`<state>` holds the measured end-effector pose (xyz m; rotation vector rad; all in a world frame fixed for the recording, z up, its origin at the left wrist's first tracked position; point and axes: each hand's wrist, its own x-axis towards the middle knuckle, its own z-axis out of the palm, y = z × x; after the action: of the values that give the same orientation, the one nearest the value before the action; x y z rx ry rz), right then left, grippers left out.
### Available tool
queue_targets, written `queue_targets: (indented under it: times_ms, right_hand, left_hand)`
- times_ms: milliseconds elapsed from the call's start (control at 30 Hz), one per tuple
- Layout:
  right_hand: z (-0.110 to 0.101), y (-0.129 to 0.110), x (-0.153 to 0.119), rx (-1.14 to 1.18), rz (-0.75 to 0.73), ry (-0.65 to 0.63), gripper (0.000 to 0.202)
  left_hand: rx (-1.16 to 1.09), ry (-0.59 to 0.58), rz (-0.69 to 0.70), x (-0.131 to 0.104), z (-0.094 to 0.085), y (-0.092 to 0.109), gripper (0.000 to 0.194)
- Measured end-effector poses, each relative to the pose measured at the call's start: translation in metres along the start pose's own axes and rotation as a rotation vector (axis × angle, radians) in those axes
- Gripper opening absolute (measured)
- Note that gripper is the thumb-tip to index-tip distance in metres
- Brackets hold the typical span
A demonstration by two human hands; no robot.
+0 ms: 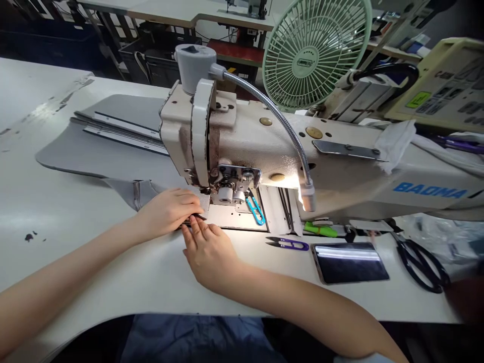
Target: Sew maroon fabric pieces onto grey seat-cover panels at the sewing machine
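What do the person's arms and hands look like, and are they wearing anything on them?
The left hand and right hand are bare, with nothing worn on them that I can see. Both forearms are bare too. A bit of pale bluish-grey sleeve peeks in by the right elbow; no left sleeve shows.

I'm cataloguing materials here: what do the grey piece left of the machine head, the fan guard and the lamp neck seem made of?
Grey piece: probably matte fabric; one flap looks soft and rumpled.
Fan guard: likely pale-green plastic, satin, with evenly coloured thin ribs.
Lamp neck: apparently bare metal, its ringed surface glinting silver.
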<state>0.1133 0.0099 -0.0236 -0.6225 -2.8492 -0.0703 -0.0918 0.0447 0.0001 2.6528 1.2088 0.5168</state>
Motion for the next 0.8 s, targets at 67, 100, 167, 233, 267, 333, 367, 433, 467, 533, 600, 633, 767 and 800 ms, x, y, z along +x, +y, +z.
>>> queue_targets:
  times_ms: [67,100,167,233,267,333,367,433,467,533,600,633,767,800]
  right_hand:
    - [-0.002,0.004,0.006,0.014,0.023,-0.023,0.049]
    - [-0.003,0.006,0.008,0.017,0.027,-0.030,0.050]
    - [-0.004,0.008,0.011,0.016,0.028,-0.037,0.050]
    - [-0.004,0.010,0.013,0.011,0.035,-0.049,0.051]
    - [-0.004,0.011,0.014,0.011,0.041,-0.059,0.051]
    - [-0.003,0.013,0.016,0.019,0.059,-0.079,0.051]
    - [-0.003,0.014,0.017,0.027,0.067,-0.087,0.052]
    - [-0.002,0.015,0.019,0.041,0.082,-0.095,0.051]
    - [-0.002,0.016,0.020,0.043,0.092,-0.099,0.051]
    - [-0.001,0.018,0.022,0.047,0.105,-0.105,0.051]
    - [-0.001,0.020,0.024,0.055,0.116,-0.113,0.051]
    - [-0.001,0.021,0.025,0.058,0.120,-0.111,0.051]
    - [0.000,0.025,0.027,0.044,0.136,-0.072,0.051]
    - [0.001,0.026,0.028,0.040,0.142,-0.065,0.051]
  left_hand:
    - [0.011,-0.019,0.005,0.003,-0.002,-0.005,0.030]
    - [0.018,-0.030,0.009,0.005,-0.003,-0.007,0.031]
    - [0.033,-0.056,0.019,0.009,-0.005,-0.012,0.032]
    - [0.053,-0.074,0.029,0.013,-0.006,-0.015,0.033]
    - [0.068,-0.071,0.032,0.014,-0.007,-0.016,0.033]
    - [0.105,-0.050,0.036,0.018,-0.007,-0.018,0.032]
    - [0.127,-0.032,0.043,0.019,-0.007,-0.018,0.031]
    - [0.161,0.005,0.064,0.021,-0.007,-0.020,0.030]
    - [0.174,0.020,0.071,0.022,-0.007,-0.021,0.029]
    - [0.195,0.034,0.077,0.024,-0.006,-0.023,0.028]
    - [0.224,0.029,0.075,0.025,-0.004,-0.027,0.027]
    - [0.242,0.029,0.077,0.025,-0.002,-0.030,0.025]
    - [0.333,0.020,0.097,0.027,0.004,-0.037,0.017]
    - [0.355,0.015,0.099,0.027,0.005,-0.038,0.016]
